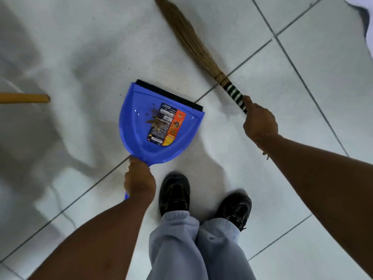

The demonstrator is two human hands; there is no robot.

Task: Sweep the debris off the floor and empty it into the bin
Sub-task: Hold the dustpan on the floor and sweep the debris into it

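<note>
A blue plastic dustpan [139, 126] with a black rubber lip and a printed label is in the middle of the view, over the white tiled floor. Brown debris [154, 119] lies inside it, partly on the label. My left hand [139, 181] grips the dustpan's handle from behind. My right hand [259, 121] holds the green-and-white wrapped handle of a straw broom [189, 37], whose bristles stretch up and to the left across the tiles, away from the pan. No bin is in view.
A yellow wooden stick [24, 98] pokes in from the left edge. My two black shoes [174, 191] and grey trousers stand just below the dustpan. A white object [363, 13] shows at the top right corner. Tiny specks dot the floor [92, 47].
</note>
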